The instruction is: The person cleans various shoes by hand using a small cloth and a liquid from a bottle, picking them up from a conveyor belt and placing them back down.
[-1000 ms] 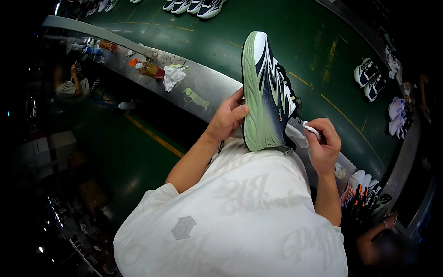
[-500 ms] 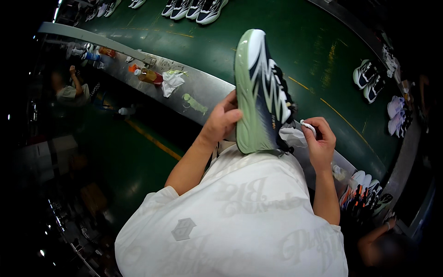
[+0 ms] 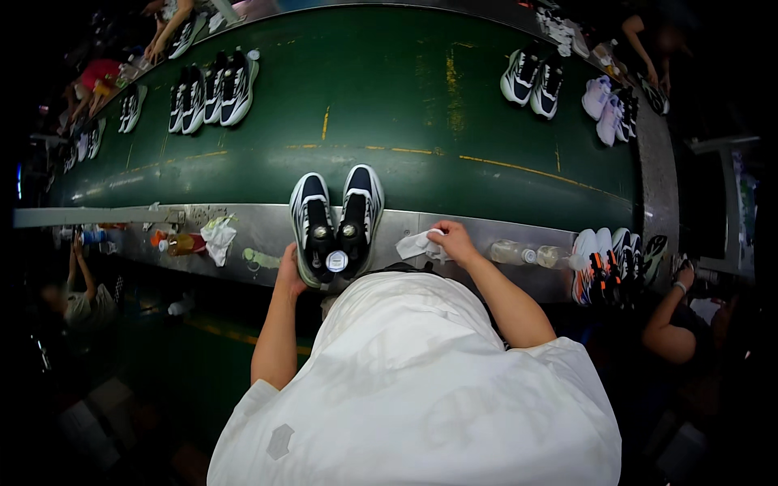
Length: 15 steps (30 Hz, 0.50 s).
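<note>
Two dark navy and white sneakers with pale green soles stand side by side in front of me, toes pointing away: the left sneaker (image 3: pixel 310 219) and the right sneaker (image 3: pixel 361 212). They rest across the metal ledge and the green belt's near edge. My left hand (image 3: pixel 289 270) is closed at the outer heel side of the left sneaker, its fingers partly hidden by the shoe. A round white sticker (image 3: pixel 336 260) shows by the heels. Right of the pair, my right hand (image 3: pixel 455 241) pinches a white cloth (image 3: pixel 416 243) lying low over the ledge.
The metal ledge (image 3: pixel 267 217) bears an amber bottle (image 3: pixel 185 245), a crumpled tissue (image 3: pixel 219 236) and clear bottles (image 3: pixel 512 252). Orange-accented sneakers (image 3: pixel 587 267) stand at right. Several shoes (image 3: pixel 235 89) sit on the green belt (image 3: pixel 365 73). Other people work around it.
The sneaker that my left hand held up on its side now stands on its sole beside its mate. My right hand with the cloth has moved away from it. My view has turned.
</note>
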Tool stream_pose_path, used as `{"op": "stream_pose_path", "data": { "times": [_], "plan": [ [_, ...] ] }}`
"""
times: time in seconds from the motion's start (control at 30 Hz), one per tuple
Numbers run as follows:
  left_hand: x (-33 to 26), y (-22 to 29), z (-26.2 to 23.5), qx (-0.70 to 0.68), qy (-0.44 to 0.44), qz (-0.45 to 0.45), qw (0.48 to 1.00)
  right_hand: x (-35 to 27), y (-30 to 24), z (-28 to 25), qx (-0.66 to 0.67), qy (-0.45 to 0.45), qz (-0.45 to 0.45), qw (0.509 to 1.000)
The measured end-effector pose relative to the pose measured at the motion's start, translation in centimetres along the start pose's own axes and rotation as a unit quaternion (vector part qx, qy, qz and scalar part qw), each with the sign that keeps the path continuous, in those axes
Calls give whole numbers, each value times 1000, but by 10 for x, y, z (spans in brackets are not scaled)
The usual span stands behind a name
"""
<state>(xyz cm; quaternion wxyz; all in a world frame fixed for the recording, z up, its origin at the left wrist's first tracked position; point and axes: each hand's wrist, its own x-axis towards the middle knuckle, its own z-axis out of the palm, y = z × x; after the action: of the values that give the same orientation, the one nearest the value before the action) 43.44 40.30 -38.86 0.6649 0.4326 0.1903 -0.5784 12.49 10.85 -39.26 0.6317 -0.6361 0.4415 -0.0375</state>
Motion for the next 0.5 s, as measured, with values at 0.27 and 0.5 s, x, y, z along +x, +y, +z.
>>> {"op": "stream_pose_path", "data": {
  "times": [0.27, 0.5],
  "plan": [
    [-45, 31, 39, 617, 259, 507, 544, 1, 33, -2, 40, -50, 14, 998],
    [-99, 6, 100, 837, -55, 230, 493, 2, 35, -10, 107, -80, 45, 990]
  ]
}}
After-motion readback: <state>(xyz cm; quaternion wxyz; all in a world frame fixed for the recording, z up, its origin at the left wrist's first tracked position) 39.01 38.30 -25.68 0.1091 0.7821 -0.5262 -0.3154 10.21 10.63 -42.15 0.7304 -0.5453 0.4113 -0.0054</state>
